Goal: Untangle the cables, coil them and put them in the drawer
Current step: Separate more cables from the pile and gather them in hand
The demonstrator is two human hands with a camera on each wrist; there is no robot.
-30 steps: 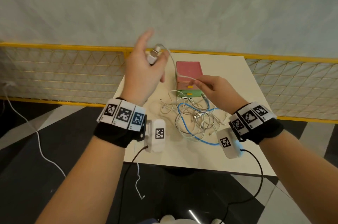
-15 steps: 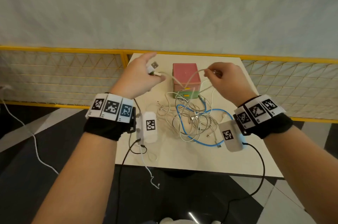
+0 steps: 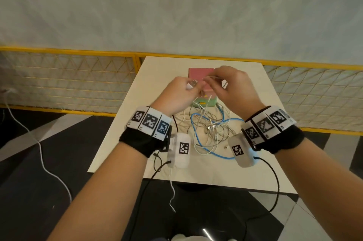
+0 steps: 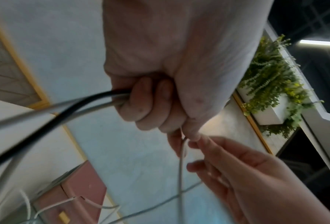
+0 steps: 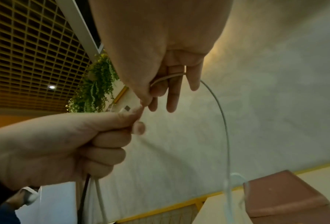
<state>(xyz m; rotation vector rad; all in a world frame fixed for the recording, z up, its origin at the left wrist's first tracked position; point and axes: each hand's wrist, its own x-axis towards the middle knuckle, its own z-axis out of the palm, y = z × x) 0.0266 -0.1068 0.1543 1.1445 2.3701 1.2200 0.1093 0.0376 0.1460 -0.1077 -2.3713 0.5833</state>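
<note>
A: Cable [image 5: 220, 115] position?
B: Raised above table [image 3: 125, 132], clear of tangle [image 3: 208, 128], for coiling. Plug end pinched in left hand [image 3: 176, 95].

A: Right hand [image 3: 233, 87]?
B: Grip pinched on same cable, looped over fingers [image 5: 172, 94], close against left.

A: Pose?
B: Both wrists lifted, knuckles up, before pink drawer box [image 3: 200, 75].

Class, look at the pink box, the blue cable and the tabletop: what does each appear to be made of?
Pink box: probably matte plastic; flat even colour, rounded edges. Blue cable: flexible rubbery or plastic sheath; lies in loose curves. Tabletop: smooth cream laminate or painted board; uniform, no grain, though that is uncertain.
</note>
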